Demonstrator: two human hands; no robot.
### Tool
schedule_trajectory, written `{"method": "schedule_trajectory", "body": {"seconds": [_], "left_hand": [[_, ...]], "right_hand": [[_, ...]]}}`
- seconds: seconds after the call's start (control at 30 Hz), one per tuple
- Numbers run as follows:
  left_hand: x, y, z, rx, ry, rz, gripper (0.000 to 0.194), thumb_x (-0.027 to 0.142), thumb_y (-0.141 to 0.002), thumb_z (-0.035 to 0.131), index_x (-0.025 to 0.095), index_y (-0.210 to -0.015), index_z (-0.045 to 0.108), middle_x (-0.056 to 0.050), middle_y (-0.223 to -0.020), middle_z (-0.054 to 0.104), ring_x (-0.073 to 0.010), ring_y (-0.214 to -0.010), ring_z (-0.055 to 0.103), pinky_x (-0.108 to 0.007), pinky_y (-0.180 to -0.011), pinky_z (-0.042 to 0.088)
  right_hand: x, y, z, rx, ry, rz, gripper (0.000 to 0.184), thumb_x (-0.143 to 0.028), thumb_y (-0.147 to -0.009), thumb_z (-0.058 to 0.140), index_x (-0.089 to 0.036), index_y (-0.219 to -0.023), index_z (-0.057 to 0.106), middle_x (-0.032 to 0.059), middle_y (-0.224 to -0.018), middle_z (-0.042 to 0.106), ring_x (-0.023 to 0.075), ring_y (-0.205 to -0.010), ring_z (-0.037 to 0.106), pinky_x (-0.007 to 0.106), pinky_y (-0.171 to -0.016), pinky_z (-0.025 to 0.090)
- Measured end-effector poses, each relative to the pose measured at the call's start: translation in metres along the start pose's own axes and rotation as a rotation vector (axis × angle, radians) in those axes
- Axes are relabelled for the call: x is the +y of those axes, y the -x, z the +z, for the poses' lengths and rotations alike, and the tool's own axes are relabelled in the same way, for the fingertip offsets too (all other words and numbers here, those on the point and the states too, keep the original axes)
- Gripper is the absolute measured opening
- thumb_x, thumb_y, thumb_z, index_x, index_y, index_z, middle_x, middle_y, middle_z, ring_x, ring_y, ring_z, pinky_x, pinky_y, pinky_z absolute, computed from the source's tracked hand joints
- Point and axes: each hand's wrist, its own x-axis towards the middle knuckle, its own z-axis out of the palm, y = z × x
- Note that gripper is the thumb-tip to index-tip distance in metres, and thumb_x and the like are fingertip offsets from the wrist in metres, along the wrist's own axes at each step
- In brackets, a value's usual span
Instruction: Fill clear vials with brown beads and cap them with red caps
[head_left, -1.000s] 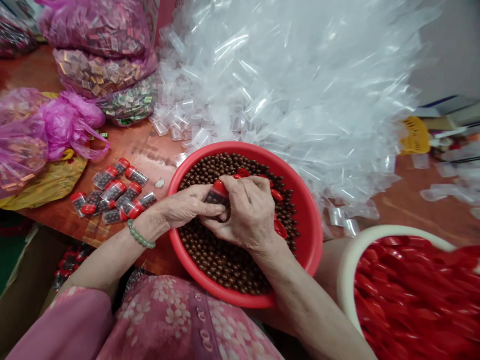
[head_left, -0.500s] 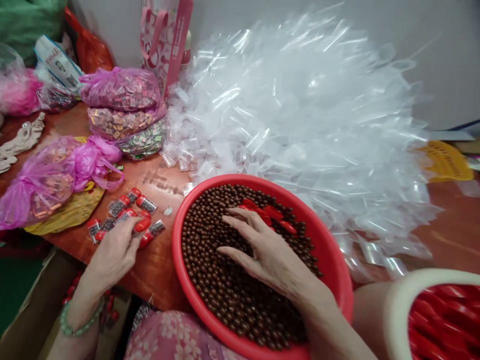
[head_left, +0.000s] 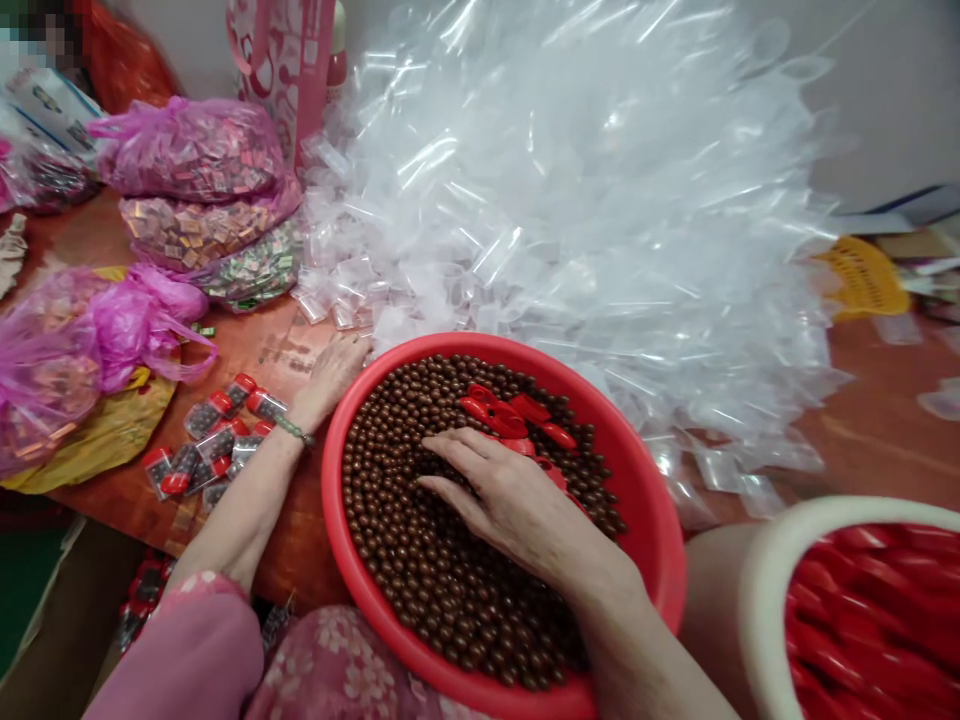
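Note:
My left hand (head_left: 339, 372) reaches past the left rim of a red basin (head_left: 339, 540), at the near edge of a heap of clear plastic containers (head_left: 570, 220). Its fingers are too indistinct to show what they touch. My right hand (head_left: 499, 490) lies low over the brown balls (head_left: 405, 480) that fill the basin, fingers stretched and thumb apart, with no object visible in them. Several red caps (head_left: 517, 415) rest on the balls just beyond it. Below my left wrist, small filled containers with red caps (head_left: 214, 440) are grouped on the table.
Purple bags of small wrapped pieces (head_left: 202, 150) are stacked at the left, near a tied purple bag (head_left: 142, 320) on a yellow one. A cream bucket of red pieces (head_left: 757, 590) stands at the right. A yellow perforated basket (head_left: 866, 275) sits beyond the heap.
My left hand has moved from the filled containers, away and to the right, toward the clear heap. My right hand stays over the balls. The view has shifted a little right.

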Motion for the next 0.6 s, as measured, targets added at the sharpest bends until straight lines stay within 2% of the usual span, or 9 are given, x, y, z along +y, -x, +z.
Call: {"method": "schedule_trajectory", "body": {"seconds": [0.13, 0.23, 0.33, 0.43, 0.53, 0.6], "left_hand": [[-0.002, 0.006, -0.002, -0.020, 0.049, 0.018, 0.017, 0.016, -0.091, 0.044, 0.018, -0.099, 0.059, -0.008, -0.107, 0.063, -0.0204, -0.104, 0.054, -0.038, -0.100, 0.042], [-0.003, 0.011, -0.005, 0.004, 0.121, -0.004, 0.012, 0.017, -0.090, 0.047, 0.019, -0.094, 0.059, -0.007, -0.103, 0.064, -0.0197, -0.098, 0.055, -0.037, -0.095, 0.045], [-0.005, 0.013, -0.007, 0.100, 0.167, -0.112, 0.007, 0.019, -0.087, 0.052, 0.018, -0.085, 0.059, -0.006, -0.089, 0.065, -0.0185, -0.085, 0.057, -0.033, -0.083, 0.048], [-0.003, 0.015, -0.018, 0.280, 0.223, -0.253, 0.004, 0.019, -0.080, 0.061, 0.016, -0.081, 0.059, -0.004, -0.079, 0.063, -0.0163, -0.076, 0.057, -0.030, -0.076, 0.048], [0.019, 0.028, -0.037, 0.460, 0.502, -0.292, 0.016, 0.022, -0.074, 0.070, 0.014, -0.084, 0.061, -0.003, -0.080, 0.066, -0.0138, -0.073, 0.061, -0.028, -0.074, 0.050], [0.044, 0.043, -0.048, 0.443, 0.721, -0.208, 0.021, 0.025, -0.074, 0.074, 0.015, -0.089, 0.063, -0.003, -0.085, 0.069, -0.0136, -0.077, 0.065, -0.027, -0.077, 0.052]], "right_hand": [[0.001, -0.002, -0.001, -0.015, 0.030, 0.012, 0.026, -0.030, -0.095, 0.053, -0.016, -0.115, 0.061, 0.0105, -0.107, 0.068, 0.0243, -0.097, 0.067, 0.043, -0.087, 0.057], [0.004, -0.002, -0.004, -0.010, 0.033, 0.033, 0.024, -0.029, -0.095, 0.052, -0.015, -0.112, 0.062, 0.0109, -0.104, 0.068, 0.0251, -0.097, 0.067, 0.043, -0.087, 0.057], [0.011, 0.001, -0.006, 0.035, 0.044, 0.085, 0.024, -0.028, -0.094, 0.054, -0.015, -0.111, 0.064, 0.0123, -0.107, 0.069, 0.0267, -0.101, 0.068, 0.044, -0.087, 0.057], [0.015, 0.005, -0.010, 0.110, 0.018, 0.109, 0.022, -0.028, -0.092, 0.057, -0.016, -0.109, 0.065, 0.0123, -0.107, 0.070, 0.0266, -0.099, 0.069, 0.043, -0.087, 0.056], [0.010, 0.006, -0.015, 0.220, -0.179, 0.074, 0.021, -0.029, -0.092, 0.057, -0.018, -0.107, 0.066, 0.0094, -0.103, 0.072, 0.0228, -0.095, 0.069, 0.039, -0.087, 0.056], [0.002, 0.004, -0.019, 0.270, -0.365, 0.073, 0.020, -0.031, -0.092, 0.058, -0.019, -0.106, 0.066, 0.0075, -0.100, 0.073, 0.0204, -0.092, 0.069, 0.035, -0.084, 0.056]]}}
